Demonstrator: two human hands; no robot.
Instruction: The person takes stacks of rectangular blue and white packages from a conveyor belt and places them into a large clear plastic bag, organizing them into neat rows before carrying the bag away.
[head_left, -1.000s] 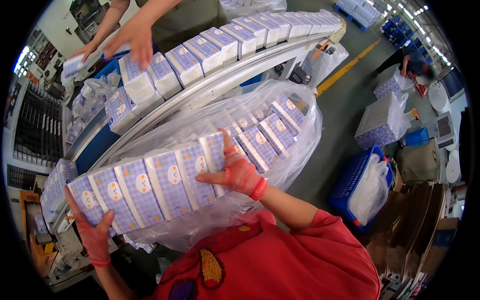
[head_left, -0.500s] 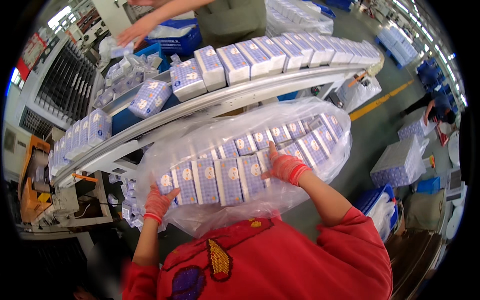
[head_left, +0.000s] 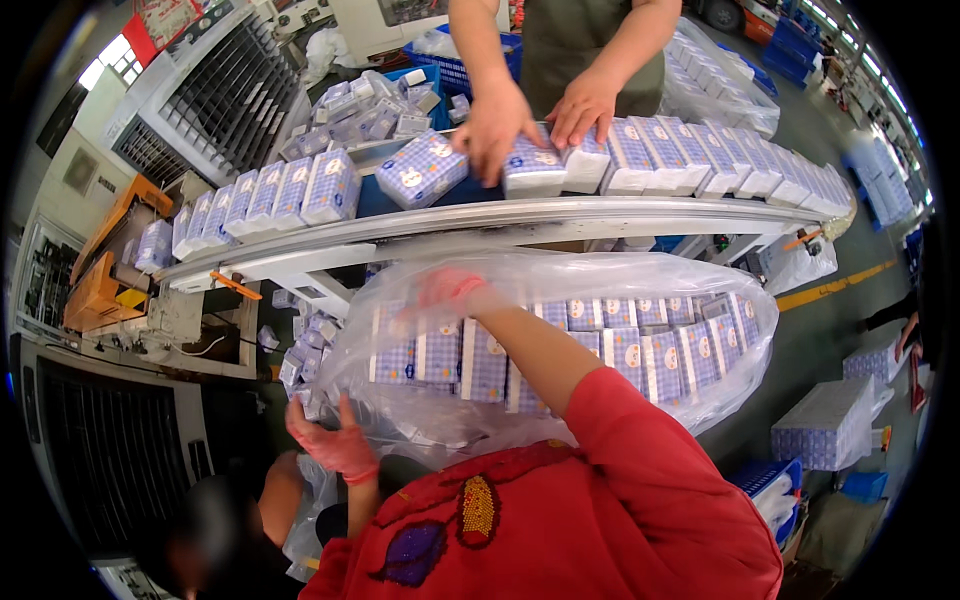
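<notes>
Lying in a clear plastic bag (head_left: 450,435), purple-checked oblong packs (head_left: 483,365) are flanked by the red-gloved right hand (head_left: 448,288) (upper edge, grip unclear) and left hand (head_left: 337,443) (lower-left edge, outspread).

Long conveyor (head_left: 500,222) being lined with checked packs (head_left: 628,155): left row (head_left: 268,197) being carried upright, single tilted pack (head_left: 422,170) being borne mid-belt, longer row (head_left: 712,162) being supported at right.

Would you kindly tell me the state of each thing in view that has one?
Left hand: grip open, empty.
Right hand: blurred, grip unclear.
Large clear bag: holding packs, plastic loose.
Bagged packs: lined up in rows.
Conveyor: loaded; motion unclear.
Loose packs: heaped.
Blue crate: holding plastic.
</notes>
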